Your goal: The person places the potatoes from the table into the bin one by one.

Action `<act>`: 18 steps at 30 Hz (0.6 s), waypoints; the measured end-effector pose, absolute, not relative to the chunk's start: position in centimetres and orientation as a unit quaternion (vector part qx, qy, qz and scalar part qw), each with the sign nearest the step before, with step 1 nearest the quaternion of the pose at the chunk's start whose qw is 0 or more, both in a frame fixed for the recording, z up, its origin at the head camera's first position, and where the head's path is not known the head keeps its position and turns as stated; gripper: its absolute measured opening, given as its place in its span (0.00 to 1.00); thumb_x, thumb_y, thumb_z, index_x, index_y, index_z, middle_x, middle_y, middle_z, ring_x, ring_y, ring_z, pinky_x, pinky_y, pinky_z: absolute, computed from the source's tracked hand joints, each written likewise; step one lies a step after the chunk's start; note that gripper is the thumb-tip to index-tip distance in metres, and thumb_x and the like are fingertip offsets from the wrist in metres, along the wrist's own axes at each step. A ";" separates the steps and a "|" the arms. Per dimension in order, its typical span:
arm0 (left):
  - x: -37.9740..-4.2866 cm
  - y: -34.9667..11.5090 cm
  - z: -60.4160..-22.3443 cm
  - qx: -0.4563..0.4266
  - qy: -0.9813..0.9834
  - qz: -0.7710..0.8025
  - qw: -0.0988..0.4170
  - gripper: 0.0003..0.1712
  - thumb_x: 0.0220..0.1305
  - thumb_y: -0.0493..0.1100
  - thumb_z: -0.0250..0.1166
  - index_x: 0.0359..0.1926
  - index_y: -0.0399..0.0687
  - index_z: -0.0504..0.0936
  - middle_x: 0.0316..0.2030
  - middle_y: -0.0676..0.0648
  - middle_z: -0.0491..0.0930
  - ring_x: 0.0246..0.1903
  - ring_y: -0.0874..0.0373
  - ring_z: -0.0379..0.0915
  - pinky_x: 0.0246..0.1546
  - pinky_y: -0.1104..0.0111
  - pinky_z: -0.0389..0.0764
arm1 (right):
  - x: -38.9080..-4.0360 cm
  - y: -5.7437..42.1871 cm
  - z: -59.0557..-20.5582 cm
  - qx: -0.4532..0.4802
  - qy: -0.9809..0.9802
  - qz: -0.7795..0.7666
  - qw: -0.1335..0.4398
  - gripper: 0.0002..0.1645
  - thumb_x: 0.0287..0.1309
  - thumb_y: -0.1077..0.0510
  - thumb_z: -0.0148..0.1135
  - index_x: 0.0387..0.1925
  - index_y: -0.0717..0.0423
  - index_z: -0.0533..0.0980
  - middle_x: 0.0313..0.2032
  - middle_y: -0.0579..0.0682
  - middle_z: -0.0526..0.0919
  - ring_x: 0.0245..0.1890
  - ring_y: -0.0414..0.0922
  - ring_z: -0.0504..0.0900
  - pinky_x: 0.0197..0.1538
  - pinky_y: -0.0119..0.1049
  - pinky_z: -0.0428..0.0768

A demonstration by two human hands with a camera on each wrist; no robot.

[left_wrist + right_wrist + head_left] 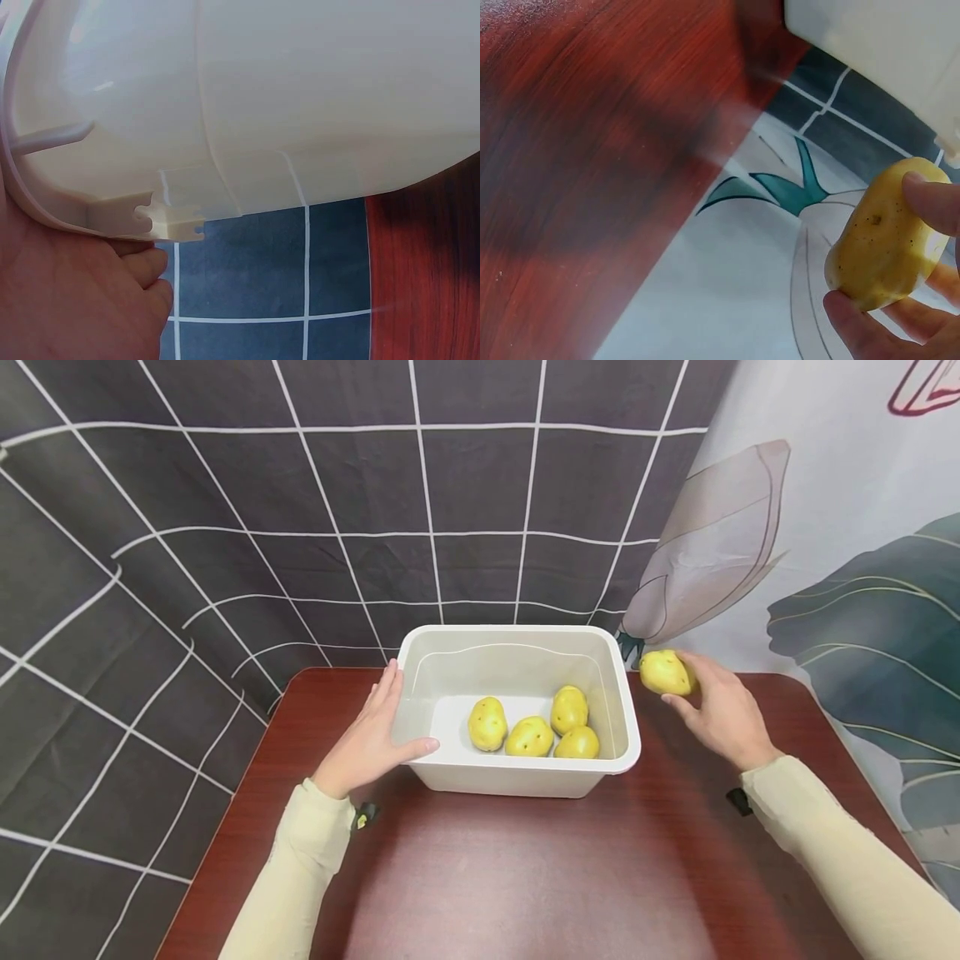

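Observation:
A white plastic bin [495, 777] stands on the table with several yellow potatoes [529, 737] lying on its floor, mostly toward its right half. My left hand [367, 735] rests at the bin's left end, fingers stretched along the outside and thumb over the front corner of the rim. In the left wrist view, the palm [67, 292] sits right at the bin's rim. To the right of the bin, my right hand [723, 710] holds another potato [664, 672] up near the table's back edge. Thumb and fingertips pinch that potato [885, 232] in the right wrist view.
The red-brown wooden table [525, 868] has its back edge just behind the bin. A dark cloth [360, 485] with white grid lines hangs behind and to the left. On the right hangs a pale curtain [750, 585] with leaf and petal prints.

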State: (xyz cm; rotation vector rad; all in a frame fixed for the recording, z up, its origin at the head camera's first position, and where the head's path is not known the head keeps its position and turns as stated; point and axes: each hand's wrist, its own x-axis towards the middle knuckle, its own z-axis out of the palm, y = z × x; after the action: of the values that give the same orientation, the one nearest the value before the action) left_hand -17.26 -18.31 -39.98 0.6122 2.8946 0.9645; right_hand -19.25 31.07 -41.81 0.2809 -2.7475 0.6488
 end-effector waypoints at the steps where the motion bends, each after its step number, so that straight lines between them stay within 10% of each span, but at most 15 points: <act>1: -17.3 -18.3 -40.0 0.196 0.930 0.310 0.015 0.66 0.59 0.66 0.69 0.79 0.37 0.40 0.80 0.45 0.32 0.78 0.45 0.29 0.76 0.49 0.41 | -19.2 31.0 -41.7 0.097 -0.957 0.226 0.152 0.43 0.55 0.60 0.74 0.69 0.62 0.66 0.62 0.68 0.73 0.58 0.67 0.72 0.58 0.68 0.69; 18: -17.4 -18.4 -40.2 0.201 0.929 0.309 0.011 0.67 0.58 0.66 0.69 0.79 0.37 0.39 0.80 0.44 0.32 0.78 0.45 0.29 0.76 0.50 0.41 | -18.3 30.3 -40.4 0.106 -0.950 0.231 0.180 0.43 0.52 0.61 0.77 0.68 0.61 0.68 0.62 0.66 0.74 0.59 0.65 0.73 0.59 0.65 0.70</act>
State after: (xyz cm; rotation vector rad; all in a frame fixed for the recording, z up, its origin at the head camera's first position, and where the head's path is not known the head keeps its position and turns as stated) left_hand -17.36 -18.36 -40.21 0.6279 2.8985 0.9646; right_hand -18.31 30.34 -40.41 0.2988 -2.6844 0.6538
